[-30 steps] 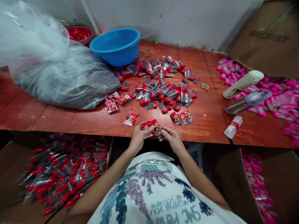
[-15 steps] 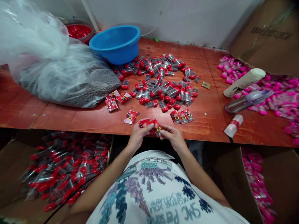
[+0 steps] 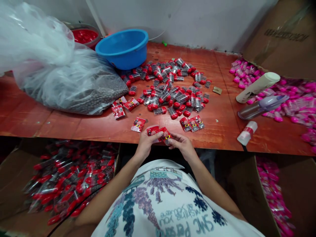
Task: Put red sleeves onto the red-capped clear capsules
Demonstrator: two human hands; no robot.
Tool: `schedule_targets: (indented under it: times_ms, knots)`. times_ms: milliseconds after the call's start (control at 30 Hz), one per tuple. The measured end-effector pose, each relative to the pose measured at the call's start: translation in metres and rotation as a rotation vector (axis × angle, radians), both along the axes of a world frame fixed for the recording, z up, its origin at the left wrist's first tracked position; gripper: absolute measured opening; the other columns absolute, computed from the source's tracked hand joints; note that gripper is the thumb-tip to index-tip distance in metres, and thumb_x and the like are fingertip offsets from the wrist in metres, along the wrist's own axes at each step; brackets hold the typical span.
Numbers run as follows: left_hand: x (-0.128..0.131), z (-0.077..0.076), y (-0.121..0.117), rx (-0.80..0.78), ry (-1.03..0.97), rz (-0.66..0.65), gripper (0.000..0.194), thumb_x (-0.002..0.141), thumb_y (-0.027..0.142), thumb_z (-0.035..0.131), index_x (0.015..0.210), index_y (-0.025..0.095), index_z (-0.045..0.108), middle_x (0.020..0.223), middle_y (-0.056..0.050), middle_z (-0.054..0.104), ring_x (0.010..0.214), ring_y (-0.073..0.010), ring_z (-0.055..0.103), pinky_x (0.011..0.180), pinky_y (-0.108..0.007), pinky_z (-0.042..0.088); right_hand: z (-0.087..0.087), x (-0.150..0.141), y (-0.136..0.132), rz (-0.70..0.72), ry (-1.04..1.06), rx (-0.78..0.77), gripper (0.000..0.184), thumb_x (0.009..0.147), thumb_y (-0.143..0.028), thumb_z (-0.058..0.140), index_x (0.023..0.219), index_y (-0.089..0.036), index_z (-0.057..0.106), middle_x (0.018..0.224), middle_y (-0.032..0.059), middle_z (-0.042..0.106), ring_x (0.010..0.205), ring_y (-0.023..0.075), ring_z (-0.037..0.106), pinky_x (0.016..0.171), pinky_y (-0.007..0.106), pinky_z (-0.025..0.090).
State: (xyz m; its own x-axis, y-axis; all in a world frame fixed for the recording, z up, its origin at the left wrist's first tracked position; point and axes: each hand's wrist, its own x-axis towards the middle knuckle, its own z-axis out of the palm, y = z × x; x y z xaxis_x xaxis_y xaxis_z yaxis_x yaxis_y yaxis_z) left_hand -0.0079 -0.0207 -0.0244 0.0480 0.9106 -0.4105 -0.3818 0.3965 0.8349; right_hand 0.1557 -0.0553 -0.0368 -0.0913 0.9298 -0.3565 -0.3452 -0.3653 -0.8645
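Note:
My left hand (image 3: 145,144) grips small red printed packets, the rear packet (image 3: 152,130) sticking out above the fingers. A front packet (image 3: 164,132), overlapping it, is pinched at its right edge by my right hand (image 3: 183,144). Both hands are close together at the front edge of the table. Just beyond my left hand lies a single red packet (image 3: 138,124). Three overlapping packets (image 3: 192,123) lie beyond my right hand. More red packets (image 3: 118,112) sit in a loose group farther left. My fingers hide parts of the held packets.
Small clear bottles with red caps (image 3: 170,89) are heaped mid-table. Behind them stand a blue basin (image 3: 122,49) and a plastic sack (image 3: 74,79) of dark beads. Pink-capped bottles (image 3: 296,102), a white tumbler (image 3: 258,87) and cartons (image 3: 278,39) are at right. A carton below left holds red-capped bottles (image 3: 71,181).
Both hands keep nearly the same place and grip. The front packet has turned slightly between them. The view has shifted a little.

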Motion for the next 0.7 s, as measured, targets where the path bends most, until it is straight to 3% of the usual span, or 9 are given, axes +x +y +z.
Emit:
schedule_targets:
  times_ms: [133,233,333,400,467,567,700]
  knots:
    - [-0.004,0.000,0.004,-0.050,-0.111,0.001,0.038,0.062,0.020,0.081,0.097,0.014,0.067,0.086,-0.006,0.073,0.075,-0.0182,0.070,0.075,-0.032,0.056,-0.016,0.008,0.004,-0.032,-0.129,0.018,0.041,0.068,-0.038,0.075,0.106,-0.023,0.071,0.096,0.0026,0.073,0.073,0.0163,0.065,0.057,0.028,0.055]
    - [-0.010,0.004,0.008,-0.154,-0.204,0.005,0.031,0.066,0.013,0.076,0.095,0.011,0.066,0.088,-0.011,0.074,0.080,-0.0229,0.071,0.079,-0.037,0.057,-0.024,0.026,0.009,-0.091,-0.436,0.099,0.041,0.076,-0.043,0.066,0.111,-0.022,0.069,0.096,0.0050,0.072,0.080,0.0201,0.064,0.070,0.036,0.055]
    - [-0.016,0.008,0.010,-0.188,-0.222,0.017,0.032,0.065,0.003,0.071,0.096,0.011,0.065,0.089,-0.012,0.074,0.083,-0.0245,0.071,0.081,-0.038,0.057,-0.018,0.038,0.010,-0.212,-0.858,0.269,0.041,0.082,-0.042,0.061,0.117,-0.022,0.067,0.110,0.0094,0.064,0.096,0.0244,0.060,0.087,0.042,0.049]
    - [-0.015,0.009,0.009,-0.183,-0.218,0.030,0.033,0.064,0.002,0.071,0.095,0.011,0.066,0.087,-0.011,0.074,0.081,-0.0241,0.072,0.079,-0.037,0.057,-0.010,0.034,0.009,-0.270,-0.988,0.347,0.043,0.084,-0.041,0.059,0.123,-0.023,0.063,0.118,0.0114,0.057,0.097,0.0243,0.058,0.087,0.041,0.047]
    - [-0.012,0.008,0.008,-0.167,-0.214,0.047,0.031,0.062,0.003,0.074,0.091,0.011,0.067,0.084,-0.010,0.074,0.077,-0.0225,0.071,0.076,-0.035,0.058,-0.003,0.018,0.008,-0.222,-0.910,0.382,0.043,0.084,-0.040,0.060,0.124,-0.024,0.062,0.115,0.0104,0.056,0.085,0.0201,0.058,0.078,0.035,0.049]
    - [-0.006,0.005,0.006,-0.115,-0.196,0.057,0.025,0.059,0.009,0.079,0.082,0.011,0.069,0.079,-0.007,0.074,0.070,-0.0177,0.070,0.069,-0.028,0.057,-0.003,-0.013,0.011,-0.049,-0.606,0.363,0.043,0.079,-0.037,0.067,0.120,-0.026,0.062,0.095,0.0041,0.060,0.066,0.0140,0.054,0.063,0.028,0.048]
    - [-0.007,0.002,0.004,-0.063,-0.172,0.074,0.022,0.058,0.015,0.082,0.075,0.013,0.069,0.071,-0.002,0.071,0.061,-0.0125,0.066,0.062,-0.022,0.054,-0.012,-0.037,0.021,0.034,-0.455,0.347,0.041,0.081,-0.032,0.064,0.121,-0.028,0.061,0.084,-0.0002,0.063,0.072,0.0149,0.059,0.068,0.027,0.049]
